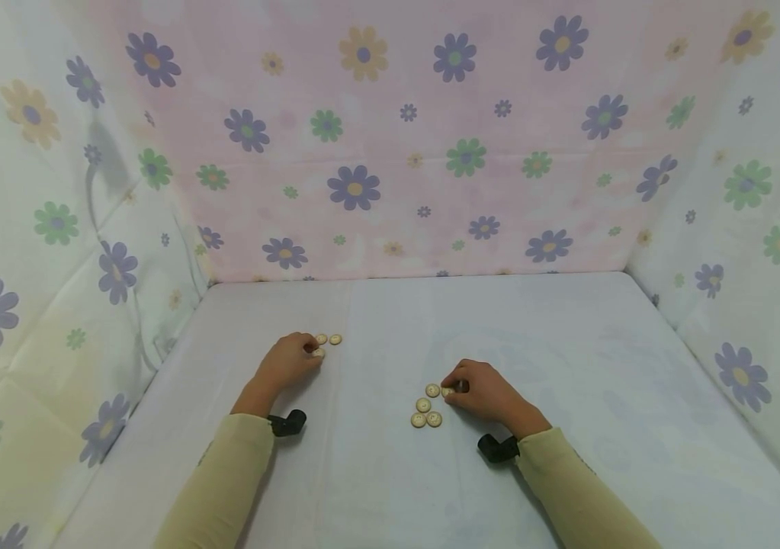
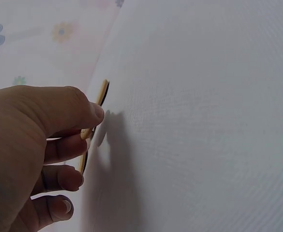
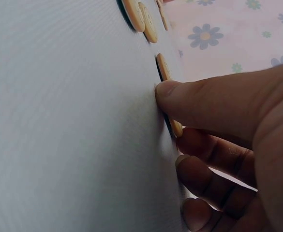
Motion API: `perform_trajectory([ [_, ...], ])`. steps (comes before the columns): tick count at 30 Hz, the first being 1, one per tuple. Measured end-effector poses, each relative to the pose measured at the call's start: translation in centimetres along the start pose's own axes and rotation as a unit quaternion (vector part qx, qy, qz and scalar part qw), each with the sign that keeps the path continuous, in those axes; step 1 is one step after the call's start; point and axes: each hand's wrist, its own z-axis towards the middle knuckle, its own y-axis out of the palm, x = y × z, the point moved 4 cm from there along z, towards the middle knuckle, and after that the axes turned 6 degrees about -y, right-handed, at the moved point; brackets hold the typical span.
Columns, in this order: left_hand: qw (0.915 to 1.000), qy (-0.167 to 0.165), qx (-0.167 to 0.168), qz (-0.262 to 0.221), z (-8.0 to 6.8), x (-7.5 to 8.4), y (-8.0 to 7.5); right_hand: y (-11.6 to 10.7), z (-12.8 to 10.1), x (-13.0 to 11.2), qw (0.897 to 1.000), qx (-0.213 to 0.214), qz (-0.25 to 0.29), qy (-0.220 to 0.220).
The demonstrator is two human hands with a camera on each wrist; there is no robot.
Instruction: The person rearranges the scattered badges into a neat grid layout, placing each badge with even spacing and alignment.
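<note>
My left hand (image 1: 288, 360) pinches a round wooden button (image 1: 319, 353) between thumb and forefinger, tilted and close over the white table in the left wrist view. Just beyond its fingertips lie two more buttons, one (image 1: 322, 338) partly behind the fingers and another (image 1: 336, 339) to its right. On the right, my right hand (image 1: 487, 390) has thumb and forefinger around the edges of a button (image 3: 178, 127) that lies flat at the tabletop. Several similar buttons (image 1: 423, 405) form a bent line to the left of that hand, with a pair (image 1: 434, 419) side by side nearest me.
A white cloth covers the table (image 1: 369, 473). Flowered fabric walls (image 1: 410, 152) rise at the back and both sides. A black strap-on camera (image 1: 288, 423) sits at the left wrist and another (image 1: 498, 448) at the right.
</note>
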Motion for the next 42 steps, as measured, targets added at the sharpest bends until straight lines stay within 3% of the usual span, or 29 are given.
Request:
perform_trajectory([
  [17, 0.9999, -0.010, 0.007, 0.003, -0.2, -1.3, -1.0, 0.0, 0.0, 0.0, 1.000, -0.006, 0.001, 0.002],
  [27, 0.9995, -0.032, 0.005, -0.005, 0.0, -2.3, -0.9, 0.0, 0.0, 0.1, 1.000, -0.002, -0.001, 0.004],
  [42, 0.9992, -0.040, 0.006, 0.000, 0.1, -2.5, -0.8, 0.2, 0.0, 0.2, 1.000, -0.004, -0.008, -0.006],
])
